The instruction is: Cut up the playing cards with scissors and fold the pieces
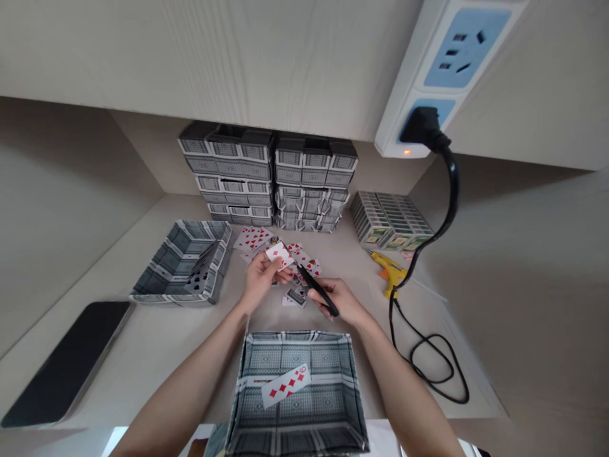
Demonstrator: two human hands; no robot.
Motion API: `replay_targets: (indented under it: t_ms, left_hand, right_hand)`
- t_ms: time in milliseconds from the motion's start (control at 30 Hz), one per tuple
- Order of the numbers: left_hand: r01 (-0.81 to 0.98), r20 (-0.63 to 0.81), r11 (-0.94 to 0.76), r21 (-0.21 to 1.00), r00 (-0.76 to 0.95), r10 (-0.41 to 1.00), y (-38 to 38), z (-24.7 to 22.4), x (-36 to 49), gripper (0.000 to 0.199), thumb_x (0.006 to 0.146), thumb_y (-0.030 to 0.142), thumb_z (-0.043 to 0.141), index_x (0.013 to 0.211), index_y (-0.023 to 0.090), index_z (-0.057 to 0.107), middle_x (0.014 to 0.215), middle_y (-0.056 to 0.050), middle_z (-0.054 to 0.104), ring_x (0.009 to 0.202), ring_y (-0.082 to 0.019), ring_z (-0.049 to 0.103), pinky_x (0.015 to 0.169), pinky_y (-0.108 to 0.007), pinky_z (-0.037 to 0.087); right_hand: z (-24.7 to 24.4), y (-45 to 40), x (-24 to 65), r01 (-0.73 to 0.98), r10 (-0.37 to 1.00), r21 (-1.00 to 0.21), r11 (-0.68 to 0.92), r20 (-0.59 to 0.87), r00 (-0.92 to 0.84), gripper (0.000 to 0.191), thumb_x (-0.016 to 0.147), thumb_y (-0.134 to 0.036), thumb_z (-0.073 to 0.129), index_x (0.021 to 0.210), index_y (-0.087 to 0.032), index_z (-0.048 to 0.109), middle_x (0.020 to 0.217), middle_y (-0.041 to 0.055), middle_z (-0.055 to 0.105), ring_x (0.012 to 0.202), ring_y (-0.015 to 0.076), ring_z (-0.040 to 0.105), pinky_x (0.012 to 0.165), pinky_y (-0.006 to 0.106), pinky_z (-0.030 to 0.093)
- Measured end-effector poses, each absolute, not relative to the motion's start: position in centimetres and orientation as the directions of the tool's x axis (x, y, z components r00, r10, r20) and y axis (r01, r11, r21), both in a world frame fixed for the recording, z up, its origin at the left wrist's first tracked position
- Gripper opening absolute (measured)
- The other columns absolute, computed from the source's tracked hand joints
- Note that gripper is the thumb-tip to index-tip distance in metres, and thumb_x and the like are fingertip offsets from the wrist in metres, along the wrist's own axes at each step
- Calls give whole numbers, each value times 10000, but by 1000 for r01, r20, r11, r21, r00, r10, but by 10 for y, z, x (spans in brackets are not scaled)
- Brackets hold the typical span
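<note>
Near the middle of the desk, my left hand (262, 277) pinches a playing card (279, 255) with red diamonds on it. My right hand (339, 299) grips a pair of black-handled scissors (318, 291), whose blades reach toward that card's right side; whether they touch it I cannot tell. Whole and cut cards (253, 238) lie scattered beneath and behind both hands. Between my forearms at the front stands a box made of cards (295, 343), with a cut strip of a nine of diamonds (286, 385) lying inside.
Another card box (176, 296) at left holds some cards. Stacked card boxes (228, 166) line the back, beside packed card decks (391, 219). A yellow glue gun (391, 271) lies at right, its black cable (451, 190) running to a power strip (428, 82). A dark tablet-like slab (69, 362) lies front left.
</note>
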State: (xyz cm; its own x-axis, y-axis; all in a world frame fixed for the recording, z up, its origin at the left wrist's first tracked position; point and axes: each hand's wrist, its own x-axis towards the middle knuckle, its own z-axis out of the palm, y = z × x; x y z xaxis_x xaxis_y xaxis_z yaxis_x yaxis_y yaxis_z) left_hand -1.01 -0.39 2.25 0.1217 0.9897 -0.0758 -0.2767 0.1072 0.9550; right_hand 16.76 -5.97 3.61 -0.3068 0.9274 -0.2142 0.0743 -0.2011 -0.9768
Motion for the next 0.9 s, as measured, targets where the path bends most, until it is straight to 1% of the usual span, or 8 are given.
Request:
replay_targets:
  t_ms: [100, 167, 233, 367, 467, 567, 700, 900]
  left_hand:
    - [-286, -94, 127, 950, 126, 988, -4, 22, -10, 348, 655, 394, 644, 841, 159, 468, 595, -9, 655, 494, -166, 628, 451, -248, 480]
    - [-297, -108, 145, 944, 139, 984, -3, 22, -10, 337, 663, 398, 633, 843, 158, 478, 629, -21, 660, 535, -178, 642, 460, -254, 487]
    - [-308, -106, 144, 940, 138, 985, -3, 21, -10, 314, 667, 408, 623, 806, 157, 495, 634, -17, 649, 572, -183, 647, 467, -256, 493]
    - [-240, -45, 63, 969, 80, 996, -2, 18, -11, 278, 648, 404, 642, 693, 139, 568, 602, 2, 605, 594, -155, 619, 483, -243, 500]
    - [-141, -8, 19, 990, 78, 997, -2, 18, -13, 267, 663, 401, 635, 669, 134, 618, 618, -11, 618, 544, -120, 575, 460, -214, 474]
    - [-106, -1, 10, 994, 91, 996, -3, 20, -13, 256, 656, 392, 645, 656, 138, 619, 618, -22, 636, 520, -117, 566, 441, -207, 453]
    - [-82, -15, 28, 996, 154, 988, -7, 24, -9, 255, 644, 392, 654, 623, 142, 608, 590, -31, 647, 519, -131, 577, 439, -213, 447]
    - [3, -3, 2, 1000, 244, 970, -13, 23, -1, 252, 636, 366, 660, 552, 136, 597, 504, -12, 617, 426, -95, 499, 433, -203, 403]
  right_hand:
    - [27, -54, 170, 246, 988, -969, 8, -31, -151, 417, 668, -390, 644, 989, -127, 598, 633, -11, 576, 522, 122, 534, 496, 226, 431]
    - [20, -51, 174, 448, 992, -885, 130, 117, -57, 439, 707, -323, 603, 1108, -150, 560, 836, 42, 638, 727, 180, 590, 670, 281, 464]
    - [15, -49, 177, 648, 981, -745, 159, 192, -20, 474, 741, -269, 546, 1196, -145, 499, 977, 91, 631, 854, 216, 585, 771, 324, 448]
    - [11, -49, 181, 867, 970, -467, 174, 232, -70, 467, 765, -207, 493, 1221, -103, 480, 996, 146, 615, 924, 252, 544, 816, 360, 433]
    - [12, -50, 182, 906, 956, -353, 232, 257, -145, 449, 764, -165, 479, 1210, -115, 499, 938, 137, 617, 940, 258, 506, 830, 368, 426]
    - [13, -51, 181, 897, 935, -335, 290, 301, -189, 424, 754, -120, 465, 1172, -133, 537, 946, 131, 599, 949, 255, 480, 836, 376, 421]
    - [17, -52, 179, 850, 904, -412, 327, 400, -153, 365, 766, -165, 489, 1121, -161, 570, 981, 119, 573, 965, 252, 468, 845, 382, 420]
    - [19, -54, 166, 765, 849, -499, 407, 516, -115, 672, 714, -432, 615, 1290, -163, 393, 1115, 131, 526, 1036, 267, 445, 879, 407, 408]
